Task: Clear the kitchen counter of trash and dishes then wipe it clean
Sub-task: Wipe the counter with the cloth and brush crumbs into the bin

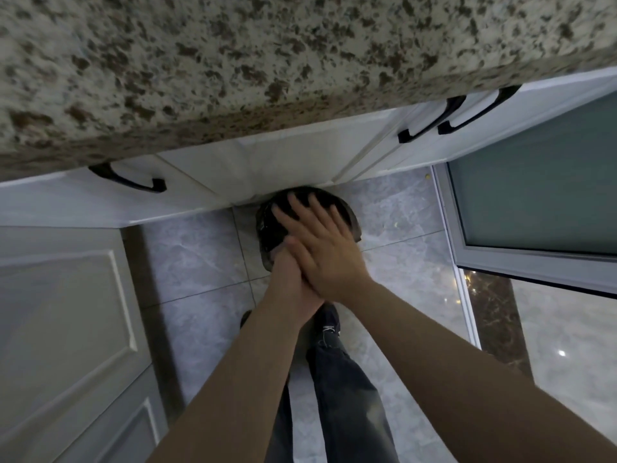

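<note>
Looking straight down past the counter edge, both hands meet over the trash bin on the floor. The right hand lies on top, fingers straight and spread fairly wide, palm down, holding nothing. Beneath it sits the left hand, mostly covered; its palm seems pressed up against the right one, but how its fingers lie cannot be told from here.

Just beyond the right fingertips, the dark round bin with its black liner peeks out, tucked against the foot of the white cabinet doors. Most of the bin's opening is hidden by the hands themselves. What is inside is too dark to make out.

Farther past the fingertips, the speckled granite counter fills the whole top of the view, and the stretch in view shows only stone. Black handles hang on the cabinet to the left of the fingers, two more to the right.

Off to the right of the fingers, a frosted glass door stands open at an angle. To the left, a pale panelled door. Below the wrists, jeans and a dark shoe on the grey marbled floor tiles.
</note>
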